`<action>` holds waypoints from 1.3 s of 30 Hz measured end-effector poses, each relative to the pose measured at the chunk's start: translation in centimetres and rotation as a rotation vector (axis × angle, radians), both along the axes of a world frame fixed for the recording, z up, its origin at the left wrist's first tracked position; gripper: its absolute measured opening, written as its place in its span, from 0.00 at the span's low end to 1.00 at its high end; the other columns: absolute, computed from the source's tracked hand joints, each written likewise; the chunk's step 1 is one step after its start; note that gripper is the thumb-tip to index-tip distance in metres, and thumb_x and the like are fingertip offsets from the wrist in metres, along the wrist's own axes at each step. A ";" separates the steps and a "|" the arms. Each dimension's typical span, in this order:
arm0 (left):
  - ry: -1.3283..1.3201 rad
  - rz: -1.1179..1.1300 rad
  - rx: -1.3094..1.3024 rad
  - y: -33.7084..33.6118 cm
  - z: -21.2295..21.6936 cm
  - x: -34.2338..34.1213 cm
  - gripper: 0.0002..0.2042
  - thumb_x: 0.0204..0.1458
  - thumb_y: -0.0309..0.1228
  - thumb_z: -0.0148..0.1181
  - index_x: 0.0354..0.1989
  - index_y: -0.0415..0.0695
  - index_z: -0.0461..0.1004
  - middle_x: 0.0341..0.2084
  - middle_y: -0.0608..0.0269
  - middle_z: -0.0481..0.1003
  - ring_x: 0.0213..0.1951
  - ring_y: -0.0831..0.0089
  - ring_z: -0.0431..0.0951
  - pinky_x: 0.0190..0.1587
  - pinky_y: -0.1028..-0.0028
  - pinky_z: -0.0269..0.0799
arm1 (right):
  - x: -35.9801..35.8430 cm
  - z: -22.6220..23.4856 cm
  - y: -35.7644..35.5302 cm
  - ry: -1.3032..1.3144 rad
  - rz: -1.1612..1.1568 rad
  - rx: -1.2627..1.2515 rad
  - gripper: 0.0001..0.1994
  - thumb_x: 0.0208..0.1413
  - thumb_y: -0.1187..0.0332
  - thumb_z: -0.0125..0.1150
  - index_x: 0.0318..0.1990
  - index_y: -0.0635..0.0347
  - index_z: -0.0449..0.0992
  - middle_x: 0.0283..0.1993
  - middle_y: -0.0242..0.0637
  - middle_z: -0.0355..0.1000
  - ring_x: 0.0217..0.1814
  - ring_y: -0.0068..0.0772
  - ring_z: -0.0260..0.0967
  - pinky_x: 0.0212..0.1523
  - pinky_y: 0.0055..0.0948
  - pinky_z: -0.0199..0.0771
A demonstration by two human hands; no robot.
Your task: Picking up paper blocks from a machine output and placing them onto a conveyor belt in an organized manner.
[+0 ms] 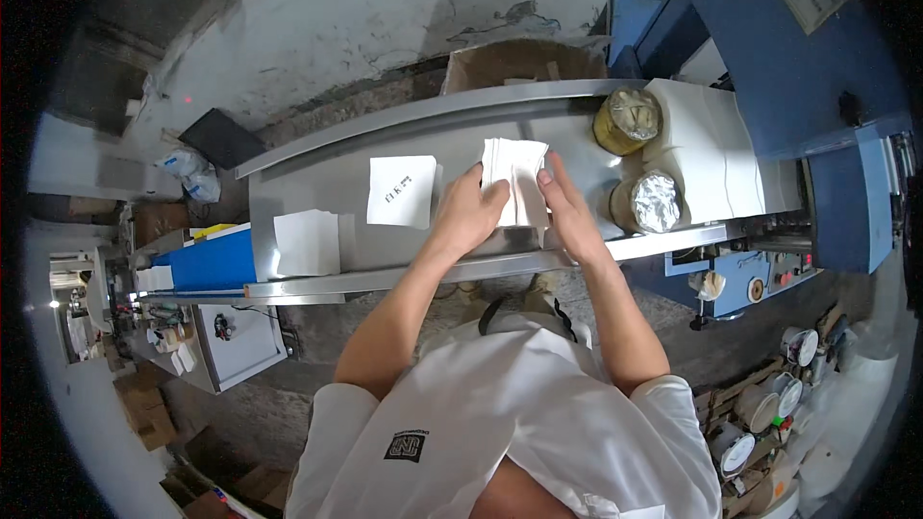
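Note:
A stack of folded white paper pieces (514, 173) is between my two hands, over the metal table (346, 248). My left hand (469, 210) grips its left side, the thumb lying across the front. My right hand (569, 211) is against the right edge, with fingers fairly straight and the thumb beside the paper. To the left of my hands lies a white stack with dark printing on top (402, 192). Farther left sits a plain white stack (308, 243), close to the table's near edge.
Two foil-topped round containers (627, 122) stand right of my hands, next to a wide white sheet (707, 154). A blue machine (769, 58) rises at the right. A blue panel (207, 262) is at the table's left end. Beyond the far rail sits a cardboard box (481, 65).

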State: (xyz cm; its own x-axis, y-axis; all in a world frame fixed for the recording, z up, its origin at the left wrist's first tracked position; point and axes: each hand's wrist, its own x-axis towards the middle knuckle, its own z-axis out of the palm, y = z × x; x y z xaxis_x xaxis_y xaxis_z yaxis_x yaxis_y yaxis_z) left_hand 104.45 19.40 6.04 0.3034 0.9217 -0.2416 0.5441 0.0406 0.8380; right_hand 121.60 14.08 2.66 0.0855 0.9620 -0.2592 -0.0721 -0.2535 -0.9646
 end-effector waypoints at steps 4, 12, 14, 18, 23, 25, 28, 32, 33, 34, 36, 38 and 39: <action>0.187 -0.013 0.101 0.4 0.3 0.2 0.18 0.55 0.35 0.52 0.43 0.28 0.73 0.31 0.37 0.78 0.37 0.45 0.80 0.42 0.58 0.73 | -0.8 1.2 0.1 -0.049 0.018 -0.011 0.44 0.62 0.51 0.55 0.71 0.75 0.39 0.65 0.59 0.61 0.67 0.45 0.60 0.64 0.31 0.59; -0.258 0.071 0.027 4.5 0.5 -5.1 0.14 0.58 0.28 0.51 0.47 0.32 0.73 0.33 0.59 0.79 0.32 0.77 0.77 0.35 0.74 0.73 | -0.2 0.8 0.3 -0.392 0.032 0.092 0.46 0.53 0.62 0.63 0.68 0.82 0.40 0.60 0.66 0.64 0.61 0.49 0.67 0.61 0.32 0.63; -0.404 0.070 0.084 6.6 1.4 -6.7 0.13 0.58 0.27 0.51 0.47 0.33 0.73 0.35 0.60 0.79 0.34 0.77 0.77 0.37 0.75 0.73 | -0.1 1.0 0.3 -0.408 0.026 0.065 0.44 0.54 0.63 0.61 0.69 0.79 0.41 0.61 0.69 0.63 0.63 0.52 0.66 0.61 0.33 0.64; -0.674 0.096 0.075 10.1 5.8 -5.3 0.15 0.58 0.28 0.49 0.48 0.31 0.72 0.40 0.59 0.78 0.41 0.74 0.78 0.46 0.76 0.72 | 0.4 -1.3 0.0 -0.410 -0.013 0.083 0.45 0.54 0.64 0.60 0.70 0.74 0.37 0.41 0.63 0.74 0.42 0.59 0.75 0.46 0.43 0.74; -1.040 0.101 -0.078 15.7 4.9 -3.1 0.15 0.58 0.29 0.46 0.48 0.30 0.70 0.43 0.54 0.76 0.46 0.68 0.77 0.48 0.68 0.72 | 0.4 -0.1 -0.4 -0.376 -0.025 0.050 0.45 0.54 0.64 0.60 0.71 0.72 0.37 0.56 0.66 0.67 0.54 0.56 0.71 0.56 0.37 0.68; -1.015 0.063 -0.115 17.8 3.2 -1.5 0.14 0.59 0.30 0.44 0.46 0.33 0.71 0.43 0.56 0.76 0.45 0.68 0.77 0.49 0.67 0.72 | 0.4 -0.3 -0.6 -0.367 -0.014 0.009 0.43 0.55 0.65 0.59 0.71 0.70 0.39 0.60 0.65 0.65 0.61 0.53 0.67 0.60 0.34 0.65; -0.369 0.238 0.026 21.4 -3.1 -2.7 0.17 0.57 0.32 0.46 0.47 0.30 0.72 0.43 0.49 0.77 0.47 0.62 0.77 0.51 0.65 0.70 | -0.5 0.2 -0.7 -0.407 0.014 0.008 0.42 0.56 0.66 0.58 0.71 0.70 0.39 0.55 0.63 0.69 0.52 0.51 0.73 0.53 0.34 0.69; -0.171 0.127 0.348 13.8 -4.5 0.1 0.22 0.57 0.36 0.52 0.53 0.30 0.71 0.48 0.43 0.76 0.53 0.58 0.75 0.56 0.67 0.67 | 0.9 -2.8 -1.2 -0.427 -0.073 0.033 0.41 0.57 0.67 0.56 0.71 0.69 0.38 0.47 0.59 0.73 0.39 0.48 0.75 0.45 0.35 0.73; -0.200 0.083 0.272 11.0 -4.8 -0.3 0.24 0.58 0.38 0.53 0.55 0.30 0.69 0.48 0.44 0.76 0.53 0.59 0.75 0.55 0.67 0.67 | 0.9 -2.7 -1.3 -0.447 -0.080 0.050 0.41 0.57 0.68 0.56 0.71 0.69 0.38 0.45 0.58 0.74 0.34 0.46 0.74 0.41 0.35 0.73; -0.228 0.045 0.197 8.1 -4.9 -0.6 0.26 0.58 0.39 0.55 0.58 0.29 0.67 0.49 0.45 0.76 0.52 0.61 0.75 0.54 0.67 0.67 | 0.9 -2.4 -1.2 -0.466 -0.082 0.067 0.40 0.57 0.68 0.55 0.71 0.69 0.38 0.43 0.56 0.74 0.29 0.45 0.72 0.37 0.34 0.73; -0.268 0.084 -0.096 2.1 -2.7 0.5 0.29 0.60 0.43 0.56 0.60 0.30 0.63 0.46 0.51 0.76 0.48 0.67 0.74 0.51 0.69 0.68 | 0.3 -0.4 -0.9 -0.502 -0.041 0.015 0.41 0.57 0.68 0.56 0.71 0.70 0.38 0.46 0.59 0.73 0.36 0.47 0.76 0.41 0.34 0.74; -0.371 0.026 -0.179 -0.3 -3.2 0.7 0.33 0.60 0.48 0.56 0.63 0.31 0.60 0.43 0.56 0.75 0.46 0.73 0.73 0.47 0.74 0.69 | -0.9 -0.2 -0.7 -0.522 -0.040 0.144 0.43 0.56 0.68 0.59 0.71 0.72 0.36 0.53 0.61 0.70 0.50 0.49 0.75 0.47 0.32 0.75; -0.522 -0.001 -0.283 -0.2 -3.6 0.8 0.31 0.59 0.49 0.57 0.59 0.33 0.64 0.39 0.62 0.75 0.42 0.78 0.73 0.42 0.78 0.69 | -1.4 0.8 -0.5 -0.323 0.030 0.067 0.43 0.55 0.71 0.59 0.71 0.72 0.36 0.63 0.60 0.63 0.64 0.49 0.66 0.55 0.31 0.73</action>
State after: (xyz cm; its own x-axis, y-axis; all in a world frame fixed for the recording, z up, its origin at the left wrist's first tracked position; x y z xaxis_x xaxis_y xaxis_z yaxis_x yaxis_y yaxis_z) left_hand 105.20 19.24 2.45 0.4489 0.8430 -0.2963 0.0628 0.3010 0.9516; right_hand 120.24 13.59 3.44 0.1243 0.9794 -0.1591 0.2472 -0.1859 -0.9510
